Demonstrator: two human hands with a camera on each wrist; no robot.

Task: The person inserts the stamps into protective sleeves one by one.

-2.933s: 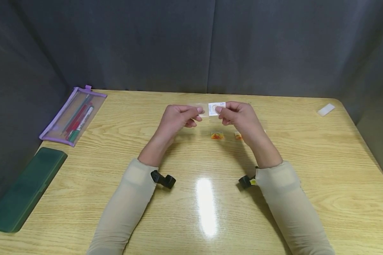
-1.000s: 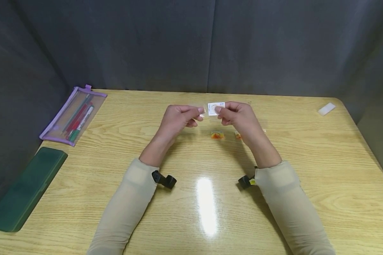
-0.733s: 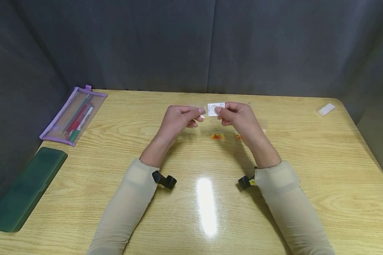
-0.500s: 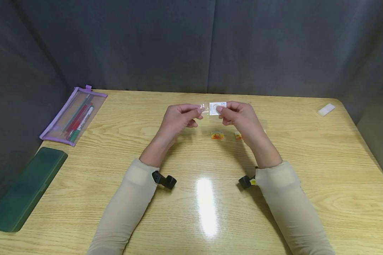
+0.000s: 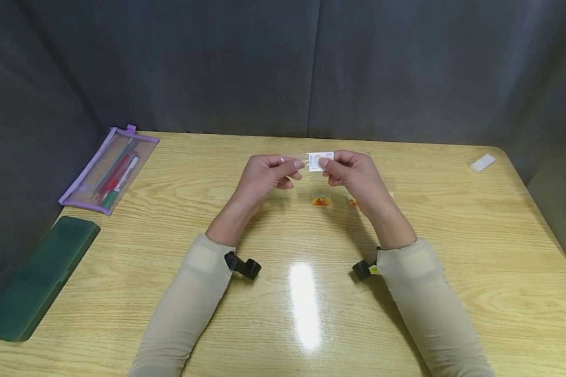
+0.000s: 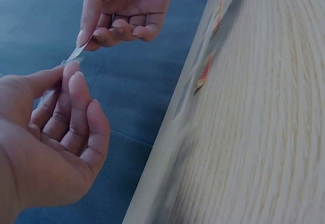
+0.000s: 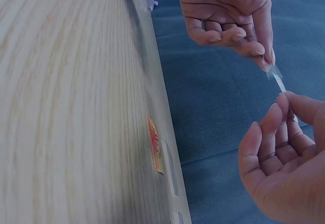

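Above the far part of the table, my right hand (image 5: 352, 170) pinches a small white postage stamp (image 5: 313, 157) between thumb and index finger. My left hand (image 5: 270, 172) pinches a small clear plastic sleeve (image 7: 274, 73), whose edge meets the stamp's left edge. Both hands hold their things level with each other, fingertips a short way apart. In the left wrist view the stamp (image 6: 76, 53) appears edge-on, overlapping the clear film. Below the hands, an orange and yellow stamp (image 5: 321, 200) lies on the table. A second orange stamp (image 5: 351, 200) is partly hidden by my right wrist.
A purple-edged mesh pencil pouch (image 5: 108, 170) with pens lies at the far left of the wooden table (image 5: 207, 209). Nearer on that side is a dark green case (image 5: 40, 277). A small white rectangular piece (image 5: 482, 163) lies at the far right. A dark curtain (image 5: 283, 68) hangs behind.
The left fingers have shifted on the clear sleeve, so less of it shows beside them. Both hands and the white stamp have stayed almost in place.
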